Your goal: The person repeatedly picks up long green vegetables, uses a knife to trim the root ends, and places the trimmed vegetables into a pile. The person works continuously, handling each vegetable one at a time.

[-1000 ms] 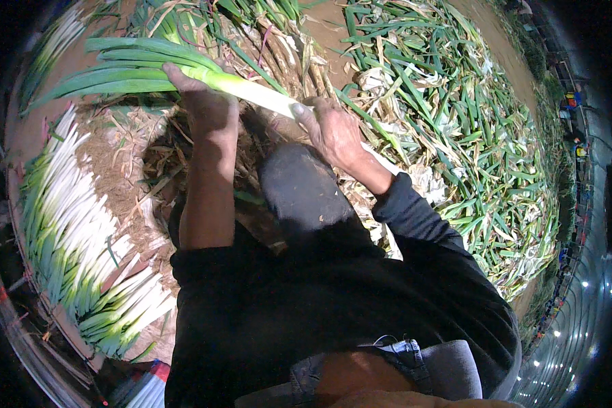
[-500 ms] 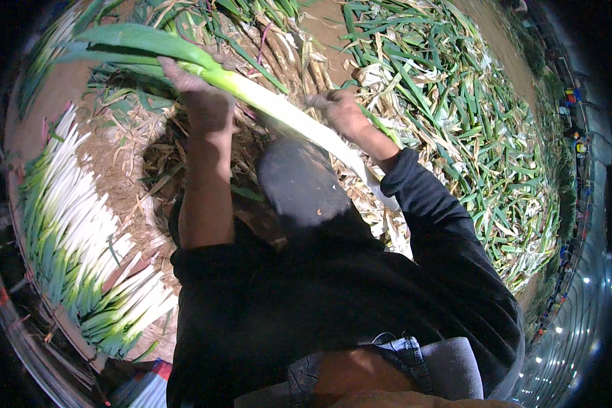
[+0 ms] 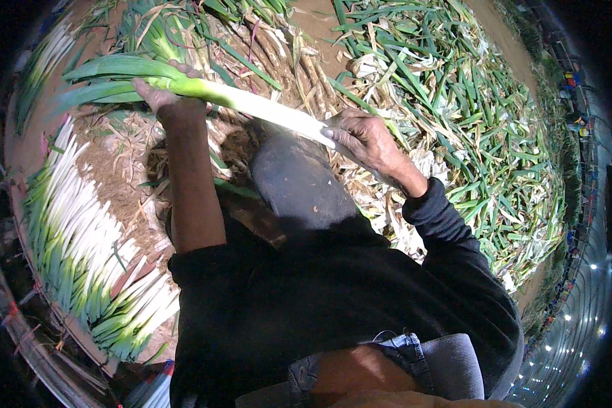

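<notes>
A leek [image 3: 251, 103] lies at a slant across my view, green leaves to the left and long white shank to the right. My left hand [image 3: 166, 94] is closed round it where the leaves join the white part. Fingers of my right hand [image 3: 360, 139] are closed on the white shank farther along, thumb along its upper side; the far end is partly hidden by that hand. Beneath the leek is my dark, dirt-marked knee [image 3: 299, 180], with dry husks around it.
A long row of white-shanked leeks [image 3: 81, 217] lies along the left. A wide heap of green and dry leaf scraps [image 3: 469, 149] covers the right. More untrimmed leeks [image 3: 158, 34] lie on the soil at the top. A ribbed structure with small lights curves along the right rim.
My left hand has shifted left with the leek. My right hand, which looked loose half a second ago, now grips the shank farther right and lower than a second ago.
</notes>
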Tool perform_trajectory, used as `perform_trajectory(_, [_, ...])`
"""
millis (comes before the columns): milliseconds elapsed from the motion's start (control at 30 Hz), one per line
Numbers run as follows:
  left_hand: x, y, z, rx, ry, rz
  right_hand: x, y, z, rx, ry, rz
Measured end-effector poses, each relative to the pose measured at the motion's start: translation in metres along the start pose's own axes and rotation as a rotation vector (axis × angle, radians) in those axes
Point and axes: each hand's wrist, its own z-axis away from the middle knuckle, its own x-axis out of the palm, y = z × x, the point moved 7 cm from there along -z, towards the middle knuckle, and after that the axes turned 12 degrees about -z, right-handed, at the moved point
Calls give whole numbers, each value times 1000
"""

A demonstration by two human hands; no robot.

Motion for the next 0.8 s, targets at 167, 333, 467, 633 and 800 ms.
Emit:
perform_trajectory(167, [5,-2,-1,-188,-263,339,3,2,3,-62,133,177])
perform_trajectory(333, [6,-7,-8,-345,-478,635,3,25,4,235,209,23])
perform_trajectory(467, [13,-10,-3,-397,-524,733,-9,61,26,418,457,-530])
perform_trajectory(633, [3,-5,-12,-467,-584,784,-29,80,48,518,719,-1399])
perform_trajectory(800, [-24,9,-25,-392,-552,715,-82,90,124,456,385,-1485])
